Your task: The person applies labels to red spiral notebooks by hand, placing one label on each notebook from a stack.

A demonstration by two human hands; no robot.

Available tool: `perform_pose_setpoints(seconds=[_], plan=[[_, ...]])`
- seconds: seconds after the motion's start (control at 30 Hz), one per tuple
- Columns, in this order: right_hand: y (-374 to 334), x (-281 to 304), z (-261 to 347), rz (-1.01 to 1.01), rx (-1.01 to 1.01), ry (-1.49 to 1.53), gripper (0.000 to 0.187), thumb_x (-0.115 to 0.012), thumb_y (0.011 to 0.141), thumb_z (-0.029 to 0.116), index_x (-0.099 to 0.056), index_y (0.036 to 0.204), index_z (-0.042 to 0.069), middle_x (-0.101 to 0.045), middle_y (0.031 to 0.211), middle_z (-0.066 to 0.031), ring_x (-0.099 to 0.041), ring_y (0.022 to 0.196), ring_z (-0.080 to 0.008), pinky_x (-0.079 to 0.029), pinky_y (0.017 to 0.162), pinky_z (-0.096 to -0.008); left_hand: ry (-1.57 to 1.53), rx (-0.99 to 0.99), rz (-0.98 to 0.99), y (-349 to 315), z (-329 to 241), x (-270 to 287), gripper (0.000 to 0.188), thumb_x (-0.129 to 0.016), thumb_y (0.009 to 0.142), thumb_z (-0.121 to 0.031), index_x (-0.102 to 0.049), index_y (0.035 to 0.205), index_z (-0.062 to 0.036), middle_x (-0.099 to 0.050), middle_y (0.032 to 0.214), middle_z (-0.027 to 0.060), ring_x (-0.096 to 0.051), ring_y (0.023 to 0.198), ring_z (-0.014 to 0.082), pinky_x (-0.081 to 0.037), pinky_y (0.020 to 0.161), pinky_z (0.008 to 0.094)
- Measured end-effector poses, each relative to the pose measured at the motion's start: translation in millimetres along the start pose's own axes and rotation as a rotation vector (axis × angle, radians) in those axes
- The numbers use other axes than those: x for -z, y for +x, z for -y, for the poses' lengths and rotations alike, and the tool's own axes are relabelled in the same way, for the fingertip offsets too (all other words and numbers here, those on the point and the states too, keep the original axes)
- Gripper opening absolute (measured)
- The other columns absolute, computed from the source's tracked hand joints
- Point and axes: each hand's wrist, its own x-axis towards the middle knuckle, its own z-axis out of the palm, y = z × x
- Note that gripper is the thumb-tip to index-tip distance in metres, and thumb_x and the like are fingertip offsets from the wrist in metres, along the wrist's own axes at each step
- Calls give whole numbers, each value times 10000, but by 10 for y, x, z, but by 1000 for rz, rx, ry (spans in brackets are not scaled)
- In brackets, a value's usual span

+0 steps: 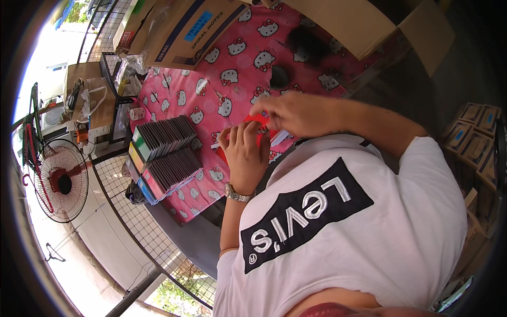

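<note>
Close to my body at the table's near edge, a red notebook (pixel 258 138) lies mostly hidden under my hands, with white page-like edges showing on its right. My left hand (pixel 244 152), with a metal wristwatch, is bent over its left part, fingers close together. At its upper right edge is my right hand (pixel 296 114), slightly blurred, its fingers and thumb curved about the notebook. To the left stand two stacked rows of notebooks, an upper row (pixel 165 137) and a lower row (pixel 172 170), with green, yellow, pink and blue covers showing at the ends.
A pink patterned cloth (pixel 231 98) covers the table. A large carton (pixel 193 31) stands at the far left, an opened one (pixel 343 24) at the far right. A dark rounded object (pixel 279 77) lies beyond my hands. A fan (pixel 62 182) stands left; packed boxes (pixel 470 134) sit right.
</note>
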Motion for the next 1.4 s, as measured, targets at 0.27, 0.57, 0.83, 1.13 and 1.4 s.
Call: perform_pose_setpoints(seconds=[0.27, 0.57, 0.83, 1.13, 1.4], plan=[[601, -442, -3004, -288, 84, -850, 486, -715, 818, 380, -628, 1128, 16, -662, 1105, -228, -632, 1065, -363, -517, 882, -437, 221, 54, -14, 41, -34, 27, 258, -674, 857, -136, -593, 1100, -111, -610, 1149, 108, -531, 1107, 340, -306, 1036, 520], [527, 424, -444, 472, 98, 770, 490, -671, 810, 405, -688, 1125, 30, -670, 1028, -72, -599, 974, -174, -452, 902, -293, 0, 151, -106, -105, 120, -107, 289, -724, 815, -169, -620, 1064, -67, -581, 1066, 143, -501, 1033, 359, -386, 925, 469], [454, 469, -285, 439, -141, 72, 582, -752, 717, 459, -672, 1094, 22, -584, 1094, -91, -572, 1059, -223, -466, 874, -357, -59, 141, -141, -74, 133, -119, 317, -763, 736, -218, -653, 1013, -110, -569, 1052, 125, -499, 1030, 339, -374, 920, 464], [527, 429, -167, 498, -117, 369, 541, -757, 692, 450, -646, 1029, 41, -565, 1013, -73, -559, 947, -203, -450, 806, -330, -149, 155, -142, -40, 183, -100, 374, -761, 713, -180, -627, 1044, -70, -576, 1047, 138, -506, 1022, 351, -397, 910, 464], [562, 363, -192, 514, -101, 368, 524, -765, 696, 436, -654, 1024, 44, -560, 980, -67, -552, 964, -200, -438, 827, -319, -185, 142, -161, -41, 180, -74, 382, -761, 703, -154, -607, 1036, -48, -592, 1028, 135, -520, 1008, 356, -405, 913, 466]])
